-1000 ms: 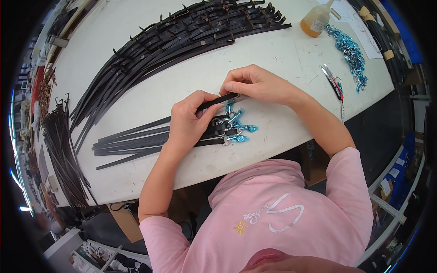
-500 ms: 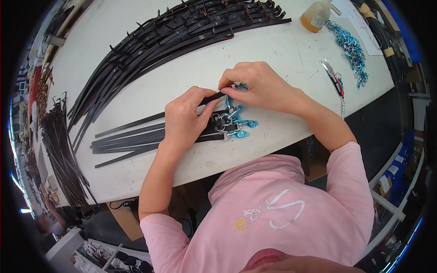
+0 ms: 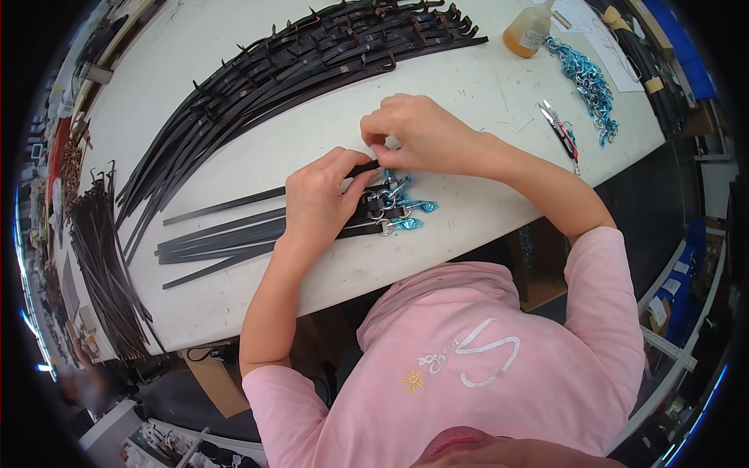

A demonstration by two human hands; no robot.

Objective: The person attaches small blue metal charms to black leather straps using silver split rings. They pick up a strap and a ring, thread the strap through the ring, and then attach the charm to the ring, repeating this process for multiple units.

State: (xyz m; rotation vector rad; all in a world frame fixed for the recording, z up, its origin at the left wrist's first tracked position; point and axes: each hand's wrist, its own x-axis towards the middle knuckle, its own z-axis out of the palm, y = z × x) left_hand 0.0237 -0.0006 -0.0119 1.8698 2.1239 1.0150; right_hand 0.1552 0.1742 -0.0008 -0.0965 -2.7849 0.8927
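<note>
A flat black strap is pinched near its end between the thumb and fingers of my left hand. Its tail seems to run out to the left on the table. Just right of that end is my right hand, fingers curled and thumb pressed in; what they grip is hidden. Below my hands lie several more black straps, side by side. Metal rings and snap hooks in blue film sit at their right ends.
Dark straps with loops spread across the back of the white table. A strap bundle lies left. Thread snips, blue-wrapped hooks and a bottle of amber liquid are at right.
My right hand has shifted a little left and up, and its fingers are curled tighter. The blue-wrapped piece seen by its fingers no longer shows there. My left hand keeps its pinch.
</note>
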